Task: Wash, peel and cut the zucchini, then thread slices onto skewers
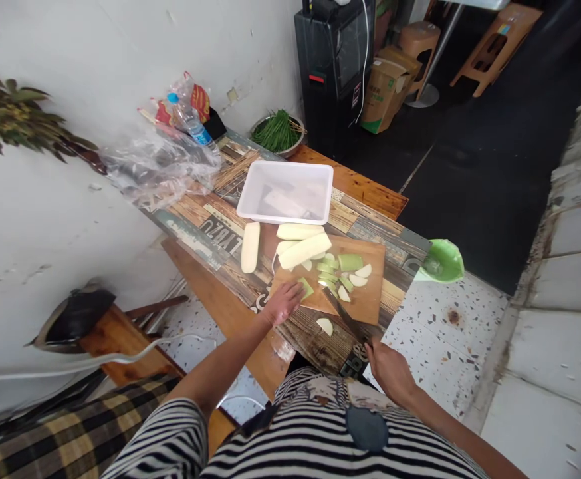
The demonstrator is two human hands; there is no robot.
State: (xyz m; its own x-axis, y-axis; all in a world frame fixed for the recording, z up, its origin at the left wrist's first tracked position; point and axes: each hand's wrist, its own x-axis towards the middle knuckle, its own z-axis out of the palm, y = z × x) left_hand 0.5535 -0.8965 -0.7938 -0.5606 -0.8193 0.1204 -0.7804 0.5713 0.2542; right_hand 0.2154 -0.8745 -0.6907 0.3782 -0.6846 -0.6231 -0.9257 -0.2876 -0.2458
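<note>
So the biggest thing here is the patterned bench (pixel 305 342), and a wooden cutting board (pixel 370 303) is set near its front edge, so everything gets placed off that board. Well beyond the board, past the bench, a tall black machine (pixel 323 73) can be seen. Crumpled clear plastic (pixel 153 169) is heaped beyond the board and to the left. A white tub (pixel 298 173) is parked just past the board's far edge; something pale can be made out at the bottom, but it's hard to tell what. Greens (pixel 276 132) are piled in a bowl farther back, and a green bowl (pixel 447 261) is seen off to the board's right.

At the board's near right corner, the knife (pixel 348 318) is gripped by the handle in the right hand (pixel 391 369), with the blade slanted over the near edge toward the slices. Peeled vegetable lengths (pixel 306 250) are stacked at the board's far left, and another is left on the bench beside it. At the near left, a green chunk (pixel 306 288) is touched by the fingertips of the left hand (pixel 283 304); whether that grip is pinched or only pressed down can't be told. Smallest of all, cut slices (pixel 344 293) are scattered mid-board, and one is dropped just off the near edge.
</note>
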